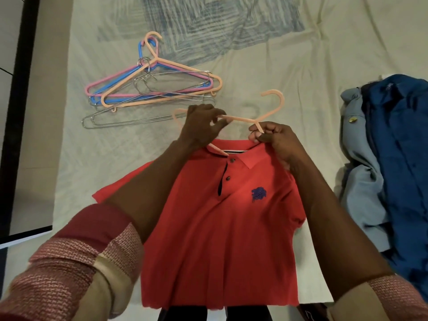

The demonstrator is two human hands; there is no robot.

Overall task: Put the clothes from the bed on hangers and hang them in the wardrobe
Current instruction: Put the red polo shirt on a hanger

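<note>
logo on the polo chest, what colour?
Blue-purple logo on the red polo; head view.

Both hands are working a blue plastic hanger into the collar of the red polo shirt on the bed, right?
Not quite. The hanger is peach, not blue, as the head view shows. The left hand and right hand are working it into the collar of the red polo shirt on the bed.

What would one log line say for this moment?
step: hangering | left hand: holds peach hanger | right hand: pinches red polo shirt collar | hung: no
</note>
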